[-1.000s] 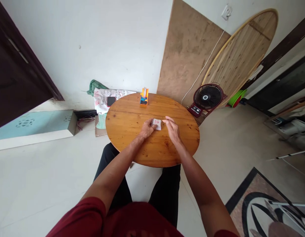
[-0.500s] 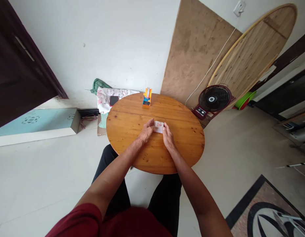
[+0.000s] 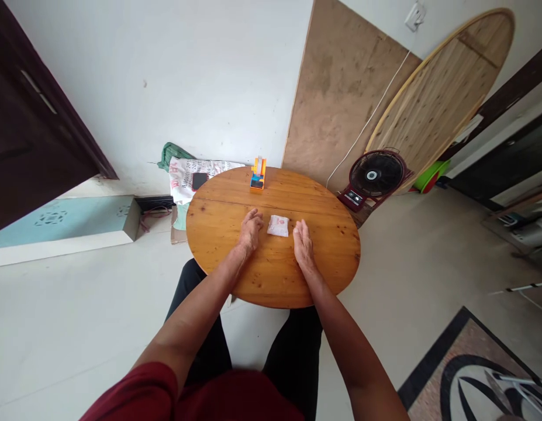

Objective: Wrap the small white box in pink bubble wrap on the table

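Note:
A small white packet with red print lies flat near the middle of the round wooden table. My left hand rests on the tabletop just left of the packet, fingers loosely curled and apart from it. My right hand lies flat on the wood just right of the packet, fingers stretched forward, holding nothing. A small orange and blue object stands at the far edge of the table.
A dark red floor fan stands right of the table. A wooden board and a round tabletop lean on the wall behind. Bags and a phone lie on the floor at the left. A patterned rug is at the lower right.
Both hands have let go of the white packet and moved apart to either side of it. The packet now lies alone on the table.

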The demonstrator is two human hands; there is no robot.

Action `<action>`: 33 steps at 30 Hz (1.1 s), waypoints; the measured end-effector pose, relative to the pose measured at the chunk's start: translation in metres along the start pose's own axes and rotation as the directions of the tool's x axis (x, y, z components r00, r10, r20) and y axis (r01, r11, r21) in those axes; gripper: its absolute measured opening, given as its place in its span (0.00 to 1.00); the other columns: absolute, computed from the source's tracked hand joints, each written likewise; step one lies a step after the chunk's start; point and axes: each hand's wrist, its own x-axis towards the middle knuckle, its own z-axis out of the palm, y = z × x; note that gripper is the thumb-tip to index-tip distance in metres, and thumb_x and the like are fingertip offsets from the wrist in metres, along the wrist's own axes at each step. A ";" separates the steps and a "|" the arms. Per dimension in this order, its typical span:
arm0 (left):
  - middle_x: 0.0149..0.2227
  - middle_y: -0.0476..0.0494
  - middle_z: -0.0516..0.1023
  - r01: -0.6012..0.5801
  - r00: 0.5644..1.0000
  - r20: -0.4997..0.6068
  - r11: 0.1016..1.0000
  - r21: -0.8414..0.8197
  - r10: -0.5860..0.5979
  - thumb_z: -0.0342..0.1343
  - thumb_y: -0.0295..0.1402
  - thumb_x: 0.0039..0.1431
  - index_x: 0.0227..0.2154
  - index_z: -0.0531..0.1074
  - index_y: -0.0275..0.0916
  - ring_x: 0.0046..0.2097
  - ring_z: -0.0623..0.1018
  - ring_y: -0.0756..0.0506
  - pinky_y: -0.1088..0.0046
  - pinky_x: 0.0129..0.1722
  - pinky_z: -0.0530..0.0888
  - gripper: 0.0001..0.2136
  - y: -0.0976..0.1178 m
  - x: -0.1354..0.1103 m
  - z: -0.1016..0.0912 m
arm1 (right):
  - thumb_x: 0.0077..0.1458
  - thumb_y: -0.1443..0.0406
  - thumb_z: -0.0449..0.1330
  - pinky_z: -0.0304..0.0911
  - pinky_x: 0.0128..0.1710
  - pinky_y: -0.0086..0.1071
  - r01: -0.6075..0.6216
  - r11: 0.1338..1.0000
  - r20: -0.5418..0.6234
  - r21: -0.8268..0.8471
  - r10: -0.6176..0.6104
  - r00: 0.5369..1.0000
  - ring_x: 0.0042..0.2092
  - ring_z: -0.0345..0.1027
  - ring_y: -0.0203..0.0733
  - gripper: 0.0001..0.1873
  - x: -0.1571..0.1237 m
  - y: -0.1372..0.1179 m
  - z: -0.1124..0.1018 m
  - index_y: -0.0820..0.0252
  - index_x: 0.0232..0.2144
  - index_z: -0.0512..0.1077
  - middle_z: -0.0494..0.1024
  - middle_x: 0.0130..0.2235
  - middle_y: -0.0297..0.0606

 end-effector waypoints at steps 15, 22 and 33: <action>0.27 0.49 0.75 -0.013 0.998 0.068 0.997 0.081 0.008 0.59 0.27 0.44 0.31 0.72 0.36 0.32 0.76 0.48 0.68 0.43 0.74 0.08 -0.001 -0.005 -0.001 | 0.53 0.48 0.57 0.62 0.58 0.45 0.004 0.996 -0.044 0.086 0.000 0.999 0.57 0.69 0.51 0.28 0.009 0.010 -0.001 0.61 0.50 0.72 0.76 0.54 0.48; 0.24 0.51 0.74 -0.050 0.996 0.081 0.986 0.159 0.038 0.58 0.26 0.46 0.32 0.74 0.36 0.28 0.75 0.49 0.70 0.39 0.74 0.08 -0.006 -0.005 0.002 | 0.45 0.56 0.64 0.63 0.57 0.44 0.063 0.998 0.040 -0.029 -0.062 0.997 0.57 0.67 0.49 0.25 0.045 -0.010 0.007 0.57 0.46 0.74 0.75 0.55 0.44; 0.52 0.39 0.77 -0.180 0.982 0.111 0.929 0.323 0.151 0.67 0.27 0.40 0.43 0.76 0.38 0.59 0.70 0.37 0.62 0.62 0.63 0.22 -0.004 -0.005 -0.002 | 0.47 0.55 0.60 0.67 0.50 0.41 0.064 0.997 0.049 -0.036 -0.062 0.997 0.47 0.74 0.48 0.15 0.083 -0.026 0.026 0.60 0.29 0.77 0.80 0.47 0.46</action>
